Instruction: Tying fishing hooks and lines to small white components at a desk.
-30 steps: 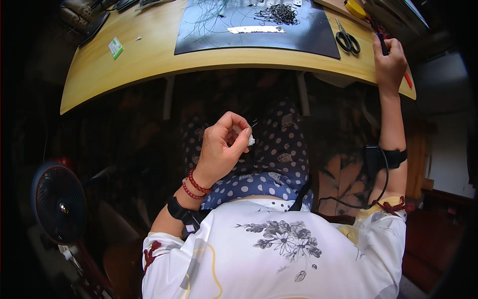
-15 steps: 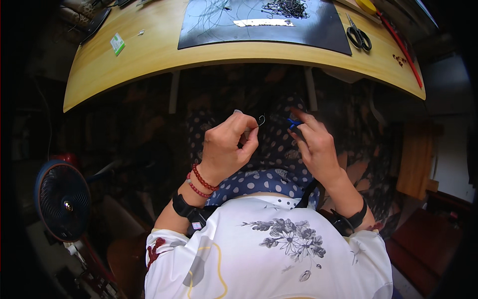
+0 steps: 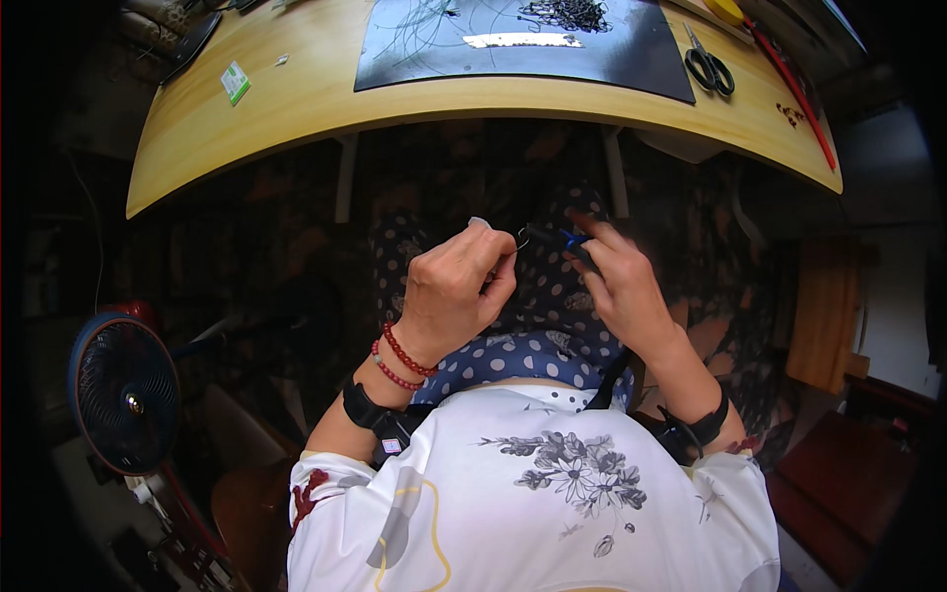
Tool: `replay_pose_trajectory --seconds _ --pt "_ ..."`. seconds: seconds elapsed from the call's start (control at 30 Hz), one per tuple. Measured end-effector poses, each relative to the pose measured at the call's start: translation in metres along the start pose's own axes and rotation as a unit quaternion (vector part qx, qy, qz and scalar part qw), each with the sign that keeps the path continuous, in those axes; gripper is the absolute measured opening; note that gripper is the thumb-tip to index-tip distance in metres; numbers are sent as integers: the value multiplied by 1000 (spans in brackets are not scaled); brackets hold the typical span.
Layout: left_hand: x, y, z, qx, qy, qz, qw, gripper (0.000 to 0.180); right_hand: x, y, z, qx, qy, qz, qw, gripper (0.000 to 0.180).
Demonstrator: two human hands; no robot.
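One round, blue-rimmed fan [image 3: 125, 395] stands at frame left; near centre I see the bare left hand [image 3: 456, 286] pinching a thin, curved, pale hook [image 3: 523, 243]; just right, a small blue-and-black tool [image 3: 574, 240] is gripped in the bare right hand [image 3: 625, 286]; black-handled scissors [image 3: 710, 72] lie upper right.

Head view, taken from the left one of two wide fisheye cameras worn side by side on the person's head. The lens faces down and forward: the white shirt [image 3: 567, 543] fills the lower middle at closest range, the left hand [image 3: 454, 281] and the right hand [image 3: 625, 281] lie just beyond it near the centre, and the desk [image 3: 291, 123] crosses the top, farther off and cut by the upper edge. Curvature increases outward (the desk's front edge bows as a long arc), and darkness rounds off the corners. A fan [image 3: 125, 395] marks the left margin; the field is upright and unmirrored
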State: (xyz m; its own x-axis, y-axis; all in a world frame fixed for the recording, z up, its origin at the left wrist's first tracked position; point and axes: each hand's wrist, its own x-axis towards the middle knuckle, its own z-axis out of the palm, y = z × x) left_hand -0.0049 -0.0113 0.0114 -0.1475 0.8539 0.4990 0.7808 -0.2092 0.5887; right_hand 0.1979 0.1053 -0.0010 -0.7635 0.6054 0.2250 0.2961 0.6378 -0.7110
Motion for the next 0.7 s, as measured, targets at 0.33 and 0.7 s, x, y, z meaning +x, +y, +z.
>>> replay_pose_trajectory --seconds 0.33,0.7 --pt "-1 -1 1 9 -4 5 1000 20 7 -16 -4 -60 2 -51 997 15" --pt "-1 6 5 -69 -1 -79 994 14 3 -15 2 -104 40 -81 990 29"
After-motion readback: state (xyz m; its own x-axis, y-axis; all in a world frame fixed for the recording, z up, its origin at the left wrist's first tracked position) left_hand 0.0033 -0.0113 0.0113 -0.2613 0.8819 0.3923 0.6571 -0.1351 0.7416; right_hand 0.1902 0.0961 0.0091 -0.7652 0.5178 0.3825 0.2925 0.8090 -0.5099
